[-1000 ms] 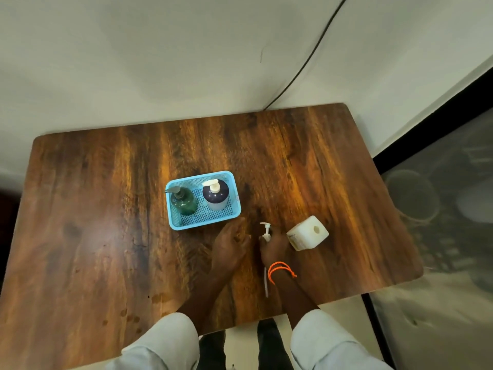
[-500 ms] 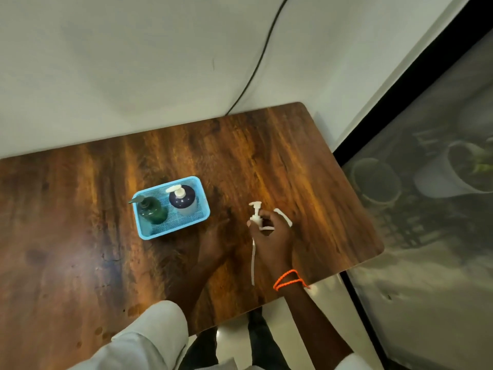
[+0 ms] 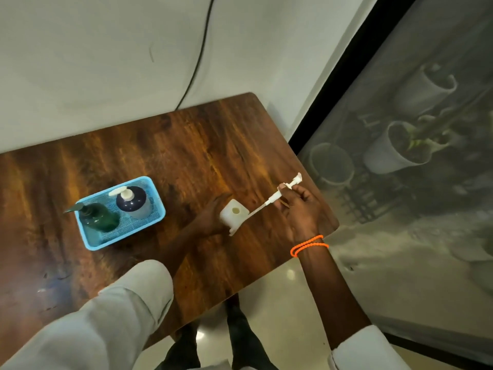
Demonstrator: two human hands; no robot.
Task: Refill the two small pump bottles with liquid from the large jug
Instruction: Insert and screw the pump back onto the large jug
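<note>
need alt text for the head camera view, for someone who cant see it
A person's right hand holds a white pump head pulled out of a white bottle, which the left hand steadies on a wooden table. Two pump bottles stand in a blue basket.

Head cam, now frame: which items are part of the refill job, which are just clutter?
Job:
white square bottle, left hand steadying it
white pump with dip tube, right hand holding it
green pump bottle
dark blue pump bottle
blue mesh basket

Clutter:
black cable
white plant pots

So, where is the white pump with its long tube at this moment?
In the head view, the right hand pinches the white pump above the table's right edge; its tube slants down-left toward the open white bottle that the left hand steadies.
</note>
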